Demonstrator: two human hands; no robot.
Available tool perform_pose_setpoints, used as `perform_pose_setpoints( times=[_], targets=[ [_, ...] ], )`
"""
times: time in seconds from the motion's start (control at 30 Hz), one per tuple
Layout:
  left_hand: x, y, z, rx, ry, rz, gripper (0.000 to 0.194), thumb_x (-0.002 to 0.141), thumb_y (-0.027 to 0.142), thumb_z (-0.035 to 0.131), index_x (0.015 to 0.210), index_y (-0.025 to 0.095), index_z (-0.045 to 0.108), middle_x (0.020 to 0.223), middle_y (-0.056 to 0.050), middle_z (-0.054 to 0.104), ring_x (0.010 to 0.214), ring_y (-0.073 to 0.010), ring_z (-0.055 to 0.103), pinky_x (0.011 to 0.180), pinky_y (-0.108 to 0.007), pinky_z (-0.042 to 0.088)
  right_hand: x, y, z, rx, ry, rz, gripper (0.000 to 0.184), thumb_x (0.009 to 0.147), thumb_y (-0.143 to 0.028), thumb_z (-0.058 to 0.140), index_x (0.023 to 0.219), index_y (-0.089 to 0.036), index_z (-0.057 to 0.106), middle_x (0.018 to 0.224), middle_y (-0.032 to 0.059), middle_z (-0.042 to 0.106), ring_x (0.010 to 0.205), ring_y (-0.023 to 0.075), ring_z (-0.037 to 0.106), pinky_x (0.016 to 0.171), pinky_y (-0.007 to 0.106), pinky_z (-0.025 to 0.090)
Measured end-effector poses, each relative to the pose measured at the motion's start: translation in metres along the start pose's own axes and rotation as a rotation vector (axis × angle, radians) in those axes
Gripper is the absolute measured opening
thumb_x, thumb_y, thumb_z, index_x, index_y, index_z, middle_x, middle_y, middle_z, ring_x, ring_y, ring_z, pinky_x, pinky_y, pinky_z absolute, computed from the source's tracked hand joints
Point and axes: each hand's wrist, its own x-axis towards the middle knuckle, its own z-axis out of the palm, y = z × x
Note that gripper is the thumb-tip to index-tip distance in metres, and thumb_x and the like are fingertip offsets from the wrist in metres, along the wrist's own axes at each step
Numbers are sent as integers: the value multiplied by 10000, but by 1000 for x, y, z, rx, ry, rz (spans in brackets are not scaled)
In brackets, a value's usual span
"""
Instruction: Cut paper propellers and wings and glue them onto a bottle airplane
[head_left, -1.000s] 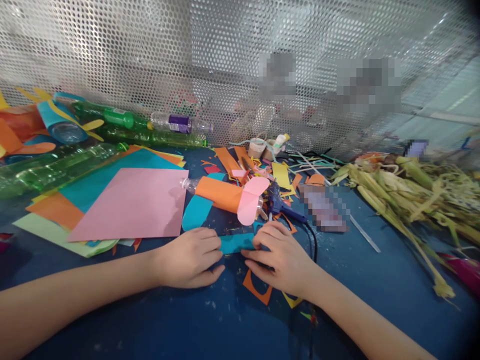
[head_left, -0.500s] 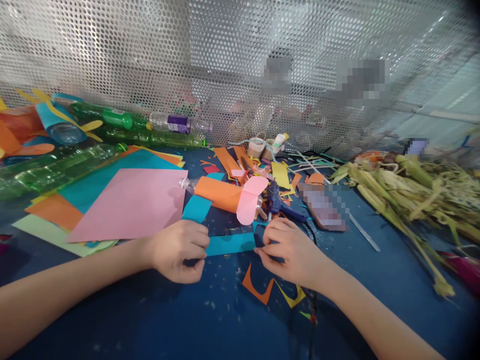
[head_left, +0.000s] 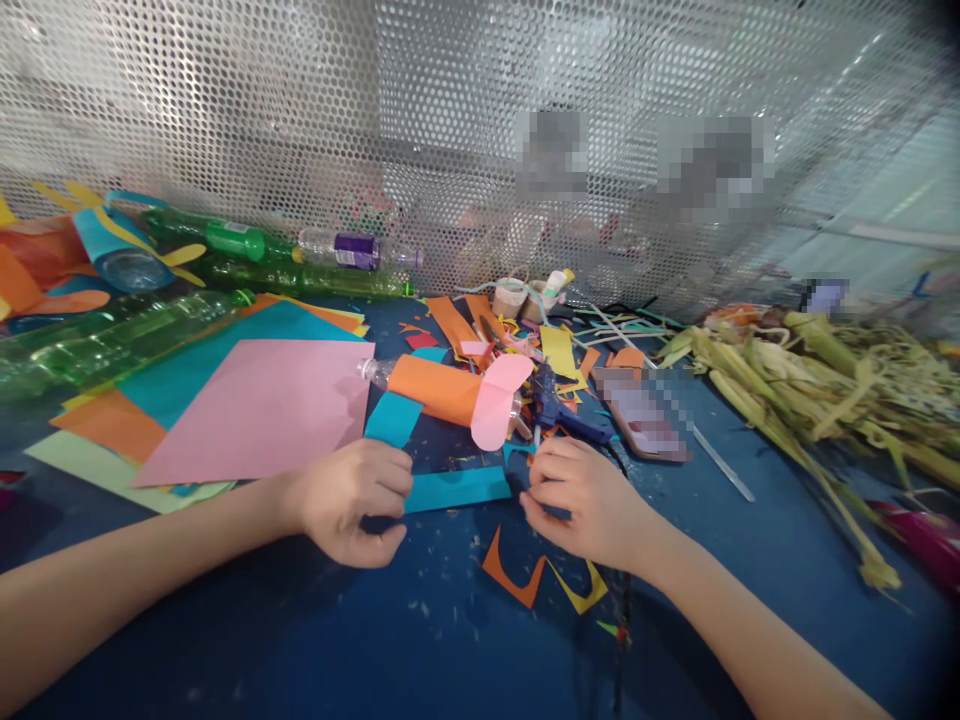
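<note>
A blue paper strip (head_left: 457, 487) stretches between my two hands above the dark blue tabletop. My left hand (head_left: 356, 503) has its fingers curled over the strip's left end, the thumb bent below them; that end is hidden. Just past the strip's right end is my right hand (head_left: 585, 500), its fingers drawn together with nothing seen in them. Beyond the strip lies a plastic bottle (head_left: 439, 388) wrapped in orange paper, with a pink rounded paper piece (head_left: 499, 402) near its base and blue paper (head_left: 394, 418) beside it. A blue glue gun (head_left: 562, 412) rests to its right.
Coloured paper sheets (head_left: 262, 410) are stacked at left, with green bottles (head_left: 142, 335) behind. Cut scraps (head_left: 517, 580) lie in front. A phone (head_left: 641, 415) and corn husks (head_left: 787, 400) are at right. A perforated metal screen (head_left: 450, 130) stands behind.
My right hand has shifted slightly right, away from the strip's end. My left hand stays nearly in place at the other end.
</note>
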Motion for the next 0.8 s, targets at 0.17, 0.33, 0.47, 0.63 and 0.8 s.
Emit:
perform_pose_setpoints(
  times=[0.17, 0.33, 0.47, 0.63, 0.8],
  targets=[
    [2, 2, 3, 32, 19, -12, 151, 693, 186, 476, 546, 215, 488, 483, -22, 496, 485, -164, 447, 469, -313, 349, 5, -14, 5, 94, 44, -30, 252, 852, -208, 503, 1073, -213, 623, 924, 65, 575, 869, 179, 495, 780, 342, 402],
    [3, 2, 7, 21, 41, -24, 105, 692, 168, 476, 594, 200, 493, 545, -41, 542, 533, -168, 480, 512, -308, 394, 9, -26, 19, 80, -169, -53, 298, 903, -278, 444, 1178, -285, 558, 1039, 58, 564, 923, 197, 483, 824, 388, 371],
    [1, 1, 6, -22, 56, -13, 90, 679, 167, 492, 594, 199, 492, 517, -33, 531, 503, -163, 467, 495, -301, 384, 9, -25, 20, 75, -181, -62, 272, 909, -322, 441, 1133, -279, 590, 1020, 60, 573, 915, 196, 487, 824, 392, 350],
    [-2, -1, 4, -83, 66, -8, 77, 670, 175, 497, 597, 198, 493, 513, -29, 539, 501, -161, 464, 497, -298, 390, 7, -18, 16, 89, -132, -53, 251, 905, -317, 456, 1067, -264, 640, 972, 60, 595, 896, 187, 511, 827, 390, 359],
    [-1, -5, 5, -136, 86, -1, 62, 659, 169, 499, 605, 200, 500, 501, -25, 536, 494, -159, 471, 490, -296, 389, 4, -13, 16, 95, -100, -46, 233, 898, -288, 468, 977, -248, 684, 945, 56, 619, 871, 177, 544, 790, 367, 403]
  ],
)
